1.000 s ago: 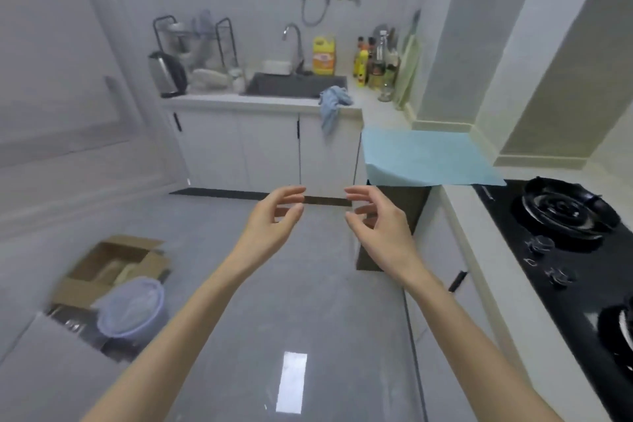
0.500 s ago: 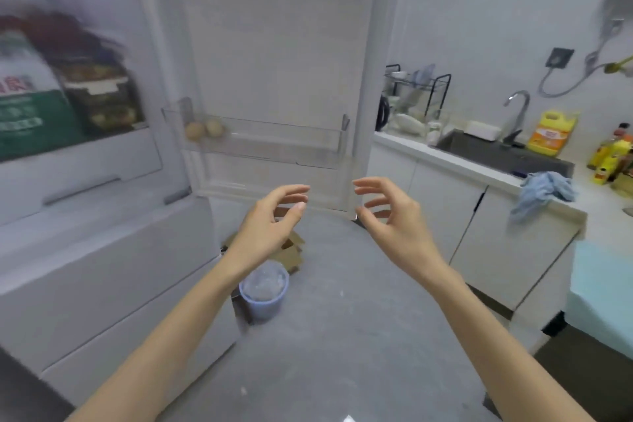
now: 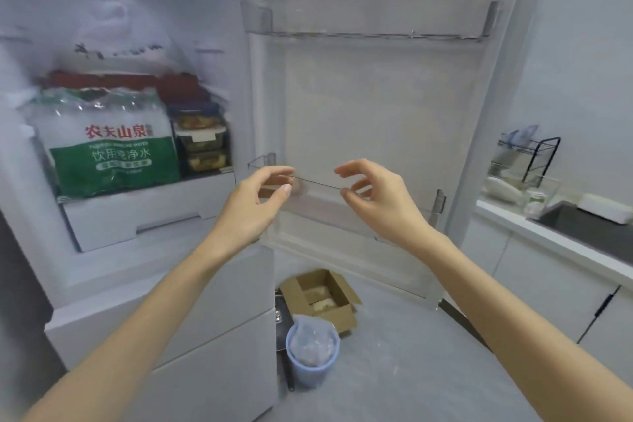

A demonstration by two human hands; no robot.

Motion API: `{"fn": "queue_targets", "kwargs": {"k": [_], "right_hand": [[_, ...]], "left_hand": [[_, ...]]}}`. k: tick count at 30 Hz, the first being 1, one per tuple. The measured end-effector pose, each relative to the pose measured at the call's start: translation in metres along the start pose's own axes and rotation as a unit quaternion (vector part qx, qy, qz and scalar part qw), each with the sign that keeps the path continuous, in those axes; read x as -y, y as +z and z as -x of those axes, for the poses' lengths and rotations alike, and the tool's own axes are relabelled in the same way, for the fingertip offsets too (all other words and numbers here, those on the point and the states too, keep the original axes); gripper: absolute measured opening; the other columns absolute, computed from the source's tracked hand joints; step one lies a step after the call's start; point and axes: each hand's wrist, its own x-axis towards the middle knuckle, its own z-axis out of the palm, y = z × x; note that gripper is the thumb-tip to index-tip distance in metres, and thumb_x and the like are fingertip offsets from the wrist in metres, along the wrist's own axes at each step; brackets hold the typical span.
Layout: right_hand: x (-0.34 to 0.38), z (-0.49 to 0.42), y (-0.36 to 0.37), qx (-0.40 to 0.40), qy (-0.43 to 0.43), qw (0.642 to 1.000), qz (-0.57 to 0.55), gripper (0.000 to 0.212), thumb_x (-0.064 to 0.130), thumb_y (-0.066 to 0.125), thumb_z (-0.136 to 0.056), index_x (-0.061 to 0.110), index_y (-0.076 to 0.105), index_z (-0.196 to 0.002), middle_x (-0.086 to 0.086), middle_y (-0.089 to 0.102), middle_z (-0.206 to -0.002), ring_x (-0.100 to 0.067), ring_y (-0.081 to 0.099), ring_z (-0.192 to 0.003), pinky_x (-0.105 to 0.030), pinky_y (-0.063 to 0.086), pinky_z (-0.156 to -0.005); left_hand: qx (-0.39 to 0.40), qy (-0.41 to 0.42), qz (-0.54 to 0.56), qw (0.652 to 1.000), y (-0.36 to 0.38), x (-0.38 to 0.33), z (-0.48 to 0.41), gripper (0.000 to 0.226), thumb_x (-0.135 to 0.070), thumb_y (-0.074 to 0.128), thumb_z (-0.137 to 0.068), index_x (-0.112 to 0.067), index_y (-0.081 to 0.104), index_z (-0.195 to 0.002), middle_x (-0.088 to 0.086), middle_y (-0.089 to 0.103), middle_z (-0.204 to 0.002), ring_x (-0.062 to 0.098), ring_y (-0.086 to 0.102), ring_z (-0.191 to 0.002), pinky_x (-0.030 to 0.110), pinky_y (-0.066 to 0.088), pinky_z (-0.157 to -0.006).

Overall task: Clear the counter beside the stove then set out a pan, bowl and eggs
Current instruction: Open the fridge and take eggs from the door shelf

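Closer to the open fridge [image 3: 154,209] now vs. a sec ago. Left hand [image 3: 255,204] loosely curled, holding nothing, at the door shelf [image 3: 322,205]; an egg [image 3: 297,184], prob., just behind it. Right hand [image 3: 376,197] same, empty. Egg not yet fetched; pan, bowl, stove out of view.

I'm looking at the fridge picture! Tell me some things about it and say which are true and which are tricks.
The fridge door stands open. True.
The left hand holds an egg. False: it holds nothing, its fingers loosely curled.
A cardboard box sits on the floor. True.
The right hand grips the dish rack. False: it hovers by the lower door shelf; the rack stands apart on the counter.
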Motion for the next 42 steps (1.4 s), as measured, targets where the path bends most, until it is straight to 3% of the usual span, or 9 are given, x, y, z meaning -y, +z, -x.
{"fn": "queue_targets", "kwargs": {"k": [3, 9, 12, 16, 21, 24, 34, 39, 42], "right_hand": [[-0.007, -0.045, 0.022, 0.028, 0.007, 1.0, 0.007, 0.025, 0.017, 0.058, -0.088, 0.03, 0.06, -0.109, 0.011, 0.062, -0.113, -0.012, 0.061, -0.09, -0.028, 0.051, -0.083], [-0.029, -0.133, 0.07, 0.118, 0.042, 0.989, 0.082, 0.027, 0.013, 0.06, -0.089, 0.018, 0.061, -0.115, 0.0, 0.062, -0.119, -0.013, 0.054, -0.082, -0.021, 0.04, -0.078], [-0.04, -0.169, 0.095, 0.189, 0.051, 0.97, 0.146, 0.029, 0.012, 0.061, -0.089, 0.014, 0.062, -0.118, -0.003, 0.062, -0.122, -0.013, 0.055, -0.094, -0.016, 0.036, -0.077], [-0.05, -0.195, 0.129, 0.278, 0.062, 0.931, 0.23, 0.037, 0.02, 0.06, -0.09, 0.016, 0.059, -0.126, -0.003, 0.06, -0.128, -0.021, 0.055, -0.117, -0.026, 0.041, -0.094], [-0.058, -0.204, 0.155, 0.319, 0.059, 0.9, 0.291, 0.015, 0.017, 0.063, -0.085, 0.011, 0.069, -0.096, -0.009, 0.07, -0.095, -0.025, 0.064, -0.089, -0.032, 0.051, -0.075], [-0.058, -0.204, 0.156, 0.335, 0.078, 0.891, 0.295, 0.023, 0.009, 0.069, -0.078, 0.012, 0.069, -0.101, -0.007, 0.071, -0.095, -0.024, 0.065, -0.089, -0.033, 0.052, -0.078], [-0.054, -0.188, 0.127, 0.309, 0.095, 0.897, 0.301, 0.038, 0.018, 0.072, -0.079, 0.013, 0.058, -0.114, -0.004, 0.064, -0.111, -0.023, 0.057, -0.101, -0.029, 0.043, -0.077], [-0.043, -0.16, 0.094, 0.218, 0.122, 0.943, 0.219, 0.029, 0.01, 0.058, -0.084, 0.011, 0.059, -0.114, -0.004, 0.066, -0.112, -0.022, 0.058, -0.105, -0.029, 0.045, -0.085], [-0.044, -0.141, 0.082, 0.148, 0.138, 0.959, 0.196, 0.028, 0.015, 0.058, -0.085, 0.016, 0.059, -0.113, 0.002, 0.065, -0.109, -0.016, 0.058, -0.092, -0.022, 0.041, -0.073]], "left_hand": [[-0.012, 0.008, -0.033, 0.999, -0.016, 0.022, -0.033, 0.027, -0.022, 0.055, -0.095, -0.027, 0.06, -0.121, -0.012, 0.065, -0.113, 0.004, 0.059, -0.106, 0.033, 0.05, -0.093], [-0.006, 0.023, -0.096, 0.995, -0.03, 0.072, -0.099, 0.024, -0.022, 0.054, -0.095, -0.024, 0.065, -0.117, -0.012, 0.064, -0.112, 0.004, 0.058, -0.099, 0.011, 0.041, -0.078], [0.027, 0.033, -0.127, 0.991, -0.032, 0.099, -0.125, 0.024, -0.021, 0.054, -0.095, -0.025, 0.066, -0.115, -0.013, 0.06, -0.11, 0.004, 0.055, -0.097, 0.015, 0.04, -0.08], [0.084, 0.05, -0.149, 0.984, -0.031, 0.132, -0.148, 0.024, -0.02, 0.054, -0.095, -0.025, 0.066, -0.115, -0.009, 0.062, -0.113, 0.005, 0.055, -0.1, 0.023, 0.043, -0.087], [0.106, 0.092, -0.162, 0.977, -0.031, 0.148, -0.165, 0.022, -0.024, 0.055, -0.094, -0.026, 0.066, -0.114, -0.009, 0.064, -0.105, 0.005, 0.054, -0.092, 0.007, 0.035, -0.076], [0.116, 0.103, -0.162, 0.975, -0.032, 0.153, -0.171, 0.023, -0.028, 0.057, -0.093, -0.029, 0.066, -0.113, -0.009, 0.063, -0.104, 0.005, 0.055, -0.09, 0.007, 0.035, -0.073], [0.161, 0.077, -0.199, 0.963, -0.031, 0.139, -0.184, 0.026, -0.022, 0.063, -0.087, -0.025, 0.067, -0.112, -0.004, 0.064, -0.109, 0.01, 0.059, -0.085, 0.019, 0.037, -0.073], [0.234, 0.074, -0.304, 0.921, -0.018, 0.121, -0.198, 0.034, -0.018, 0.061, -0.084, -0.023, 0.063, -0.117, -0.005, 0.063, -0.116, 0.013, 0.057, -0.096, 0.025, 0.043, -0.08], [0.319, 0.025, -0.352, 0.88, -0.003, 0.112, -0.213, 0.039, -0.02, 0.065, -0.084, -0.019, 0.061, -0.123, 0.0, 0.061, -0.12, 0.02, 0.059, -0.105, 0.029, 0.049, -0.086]]}}
